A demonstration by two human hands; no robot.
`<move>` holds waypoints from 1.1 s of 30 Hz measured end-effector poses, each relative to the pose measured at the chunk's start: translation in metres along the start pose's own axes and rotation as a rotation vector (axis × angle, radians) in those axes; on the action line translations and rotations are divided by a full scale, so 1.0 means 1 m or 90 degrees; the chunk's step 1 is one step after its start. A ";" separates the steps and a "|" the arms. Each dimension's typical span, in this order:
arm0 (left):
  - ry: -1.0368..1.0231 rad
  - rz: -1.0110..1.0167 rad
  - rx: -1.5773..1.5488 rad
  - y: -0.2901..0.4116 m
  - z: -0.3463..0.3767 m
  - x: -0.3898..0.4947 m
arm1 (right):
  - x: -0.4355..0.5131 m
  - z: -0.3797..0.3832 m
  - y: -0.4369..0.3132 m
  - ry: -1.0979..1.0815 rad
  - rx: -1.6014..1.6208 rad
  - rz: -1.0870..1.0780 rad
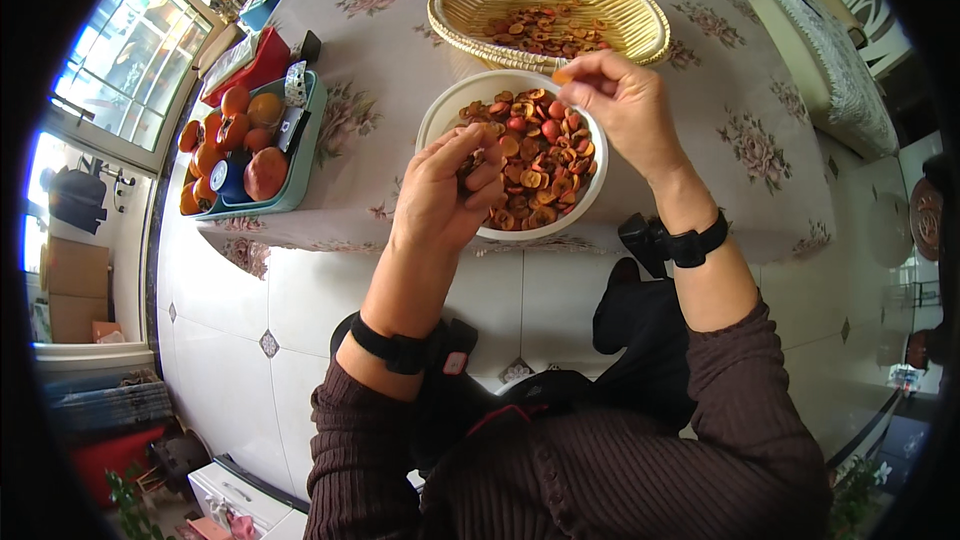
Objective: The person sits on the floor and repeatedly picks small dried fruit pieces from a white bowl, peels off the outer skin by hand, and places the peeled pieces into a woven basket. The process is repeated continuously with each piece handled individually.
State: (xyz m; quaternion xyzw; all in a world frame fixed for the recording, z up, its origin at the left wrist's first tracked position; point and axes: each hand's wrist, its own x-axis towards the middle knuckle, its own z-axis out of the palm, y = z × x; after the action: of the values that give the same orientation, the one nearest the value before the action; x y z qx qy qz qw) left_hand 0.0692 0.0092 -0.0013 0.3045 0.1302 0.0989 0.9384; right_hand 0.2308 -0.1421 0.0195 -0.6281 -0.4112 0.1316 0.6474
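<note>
A white round bowl (531, 232) near the table edge holds many reddish-orange dried fruit slices (541, 178), which look like hawthorn. My left hand (450, 184) is over its left side, fingers curled around some slices that are mostly hidden. Between the thumb and fingertips of my right hand (626, 101) is a small orange fruit slice (561, 77), above the bowl's far right rim. Just behind the bowl, a woven basket (630, 19) has more slices (547, 30) spread over its bottom.
A floral tablecloth (375, 187) covers the table. On the left, a light-blue plastic basket (304, 180) holds persimmons (232, 131), a pomegranate-like fruit (266, 173) and a blue container (229, 180). Behind it is a red box (255, 67). A cloth-covered sofa (832, 67) borders the table's right.
</note>
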 end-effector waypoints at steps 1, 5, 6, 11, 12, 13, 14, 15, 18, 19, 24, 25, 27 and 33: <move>-0.009 0.002 -0.002 0.002 -0.002 0.001 | 0.004 -0.010 0.001 0.035 -0.019 0.006; 0.008 0.013 -0.002 0.011 -0.011 0.002 | 0.027 -0.027 0.022 0.172 -0.187 -0.041; 0.006 0.015 -0.013 0.013 -0.013 0.003 | 0.030 -0.029 0.028 0.178 -0.180 -0.040; -0.040 0.004 -0.050 0.024 -0.026 0.002 | 0.034 -0.033 0.042 0.175 -0.169 -0.052; -0.024 0.019 -0.043 0.024 -0.028 0.004 | 0.033 -0.034 0.040 0.172 -0.186 -0.062; -0.006 0.032 -0.036 0.024 -0.029 0.004 | 0.032 -0.034 0.038 0.170 -0.197 -0.067; -0.008 0.043 -0.035 0.025 -0.031 0.004 | 0.030 -0.034 0.034 0.175 -0.205 -0.051; 0.003 0.038 -0.039 0.025 -0.033 0.004 | 0.027 -0.033 0.030 0.126 -0.196 -0.056; 0.006 0.035 -0.057 0.029 -0.037 0.003 | 0.016 -0.023 0.020 -0.014 -0.169 -0.039; 0.004 0.037 -0.066 0.031 -0.038 0.002 | 0.010 -0.018 0.019 -0.067 -0.152 -0.013; 0.016 0.031 -0.100 0.033 -0.038 -0.002 | -0.003 0.008 0.026 -0.133 -0.671 -0.219; 0.024 0.028 -0.092 0.032 -0.038 -0.003 | -0.004 0.011 0.029 -0.149 -0.727 -0.210; 0.011 0.023 -0.082 0.032 -0.039 -0.003 | -0.003 0.014 0.034 -0.148 -0.761 -0.214; -0.005 0.019 -0.064 0.030 -0.039 -0.003 | -0.003 0.008 0.042 -0.112 -0.721 -0.203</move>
State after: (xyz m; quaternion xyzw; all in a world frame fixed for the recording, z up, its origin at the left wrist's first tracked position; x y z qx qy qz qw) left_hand 0.0512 0.0538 -0.0133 0.2592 0.1164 0.1184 0.9514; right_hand 0.2376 -0.1307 -0.0211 -0.7928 -0.5588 -0.1559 0.1868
